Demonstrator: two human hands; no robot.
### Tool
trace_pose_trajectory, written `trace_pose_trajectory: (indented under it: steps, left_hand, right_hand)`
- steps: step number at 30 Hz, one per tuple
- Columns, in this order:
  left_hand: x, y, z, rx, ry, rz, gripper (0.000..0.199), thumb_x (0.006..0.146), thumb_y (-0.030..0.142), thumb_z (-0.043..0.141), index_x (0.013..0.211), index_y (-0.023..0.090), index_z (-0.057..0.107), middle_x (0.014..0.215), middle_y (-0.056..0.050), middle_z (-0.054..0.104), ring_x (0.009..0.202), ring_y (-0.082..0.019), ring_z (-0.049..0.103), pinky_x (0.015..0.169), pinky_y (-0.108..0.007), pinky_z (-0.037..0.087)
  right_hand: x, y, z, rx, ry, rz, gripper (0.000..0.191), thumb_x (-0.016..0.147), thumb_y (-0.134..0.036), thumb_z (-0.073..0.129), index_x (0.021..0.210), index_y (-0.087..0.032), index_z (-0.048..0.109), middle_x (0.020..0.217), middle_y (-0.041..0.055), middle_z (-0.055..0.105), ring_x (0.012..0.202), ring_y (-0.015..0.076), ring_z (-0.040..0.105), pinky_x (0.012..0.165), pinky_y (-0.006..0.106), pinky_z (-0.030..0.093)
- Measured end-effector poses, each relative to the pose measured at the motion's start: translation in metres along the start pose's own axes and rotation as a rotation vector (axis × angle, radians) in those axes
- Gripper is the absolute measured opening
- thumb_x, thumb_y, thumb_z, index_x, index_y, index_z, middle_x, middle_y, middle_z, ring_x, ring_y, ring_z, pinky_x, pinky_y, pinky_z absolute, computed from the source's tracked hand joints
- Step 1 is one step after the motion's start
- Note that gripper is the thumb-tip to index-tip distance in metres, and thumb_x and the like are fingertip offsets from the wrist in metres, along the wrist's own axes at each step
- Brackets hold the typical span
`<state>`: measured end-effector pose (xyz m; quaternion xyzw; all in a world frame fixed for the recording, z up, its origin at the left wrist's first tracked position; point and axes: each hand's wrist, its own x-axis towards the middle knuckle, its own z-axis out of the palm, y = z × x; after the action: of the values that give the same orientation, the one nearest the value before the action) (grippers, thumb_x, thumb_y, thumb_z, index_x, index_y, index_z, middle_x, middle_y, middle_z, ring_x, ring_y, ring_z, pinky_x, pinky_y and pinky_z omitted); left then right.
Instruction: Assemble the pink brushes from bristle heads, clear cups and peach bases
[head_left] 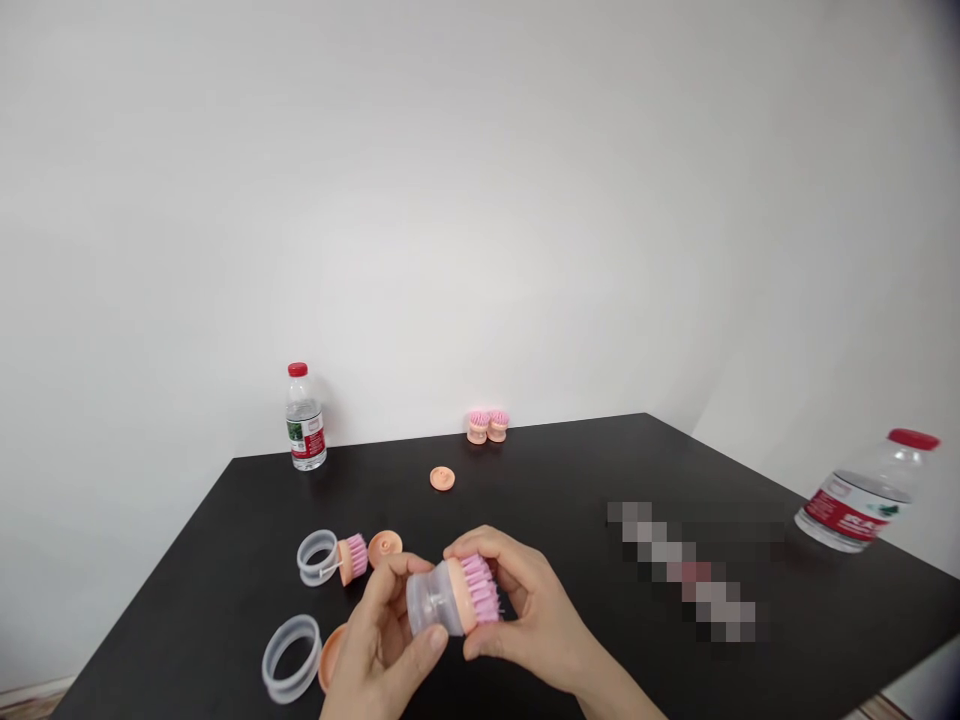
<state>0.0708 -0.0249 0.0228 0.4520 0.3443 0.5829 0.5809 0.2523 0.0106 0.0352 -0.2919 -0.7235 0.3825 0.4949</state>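
Note:
Between my hands, just above the table, a small round scrub brush lies on its side. My left hand (379,645) is closed round its translucent plastic body (433,602). With thumb and fingers, my right hand (536,610) grips the peach brush head with pink bristles (480,588), which sits against the body and points right. Whether the two are locked together I cannot tell. Left of my left hand lie a clear ring (291,660) and a peach disc (330,655), the disc partly hidden by the hand.
Farther left on the black table (540,500) are another clear ring (316,558), a loose brush head (352,558) and a peach disc (385,547). Two whole brushes (487,427) stand by the wall, behind a peach disc (442,479). Water bottles stand left (306,425) and right (862,495). A strip is pixelated.

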Motion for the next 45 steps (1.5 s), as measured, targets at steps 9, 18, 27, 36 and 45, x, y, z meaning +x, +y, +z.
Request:
trace_pose_trajectory:
  steps: [9,18,27,36,45]
  left_hand:
    - [-0.002,0.004,0.002,0.107,-0.018,0.052,0.036,0.073,0.042,0.081,0.098,0.022,0.066,0.089,-0.003,0.063,0.079,-0.018,0.061,0.075,-0.03,0.051]
    - [0.003,-0.001,0.0,0.105,0.012,0.054,0.038,0.067,0.041,0.084,0.094,0.021,0.066,0.086,-0.003,0.064,0.076,-0.018,0.061,0.07,-0.027,0.051]
    - [-0.004,-0.014,0.005,0.305,0.07,0.254,0.025,0.072,0.033,0.079,0.092,0.025,0.067,0.107,-0.009,0.07,0.096,-0.026,0.068,0.082,-0.035,0.055]
    - [0.008,-0.014,0.002,0.101,0.104,0.142,0.041,0.064,0.036,0.086,0.094,0.023,0.061,0.097,-0.005,0.069,0.086,-0.021,0.066,0.076,-0.031,0.054]
    - [0.005,-0.014,0.003,0.061,0.108,0.099,0.043,0.064,0.039,0.086,0.096,0.025,0.06,0.099,-0.004,0.068,0.086,-0.021,0.066,0.078,-0.032,0.053]
  right_hand:
    - [0.002,-0.001,-0.001,0.006,-0.028,-0.115,0.056,0.064,-0.056,0.087,0.109,-0.028,0.07,0.104,0.0071,0.07,0.091,0.024,0.066,0.081,0.035,0.052]
    - [0.0,0.002,0.001,-0.091,0.001,-0.149,0.057,0.064,-0.063,0.083,0.104,-0.024,0.067,0.095,0.007,0.069,0.081,0.0228,0.064,0.073,0.035,0.05]
    - [-0.001,0.009,0.01,-0.109,0.008,0.201,0.046,0.075,-0.062,0.072,0.072,-0.021,0.053,0.057,-0.0044,0.055,0.05,0.0114,0.047,0.049,0.023,0.035]
    - [0.0,0.013,0.005,0.197,-0.088,0.231,0.072,0.07,-0.066,0.078,0.125,-0.025,0.055,0.115,0.0088,0.064,0.099,0.024,0.066,0.081,0.035,0.054]
    - [0.0,0.015,0.005,0.149,-0.033,0.203,0.063,0.068,-0.042,0.087,0.123,-0.027,0.059,0.105,0.0041,0.062,0.094,0.0214,0.063,0.084,0.036,0.053]
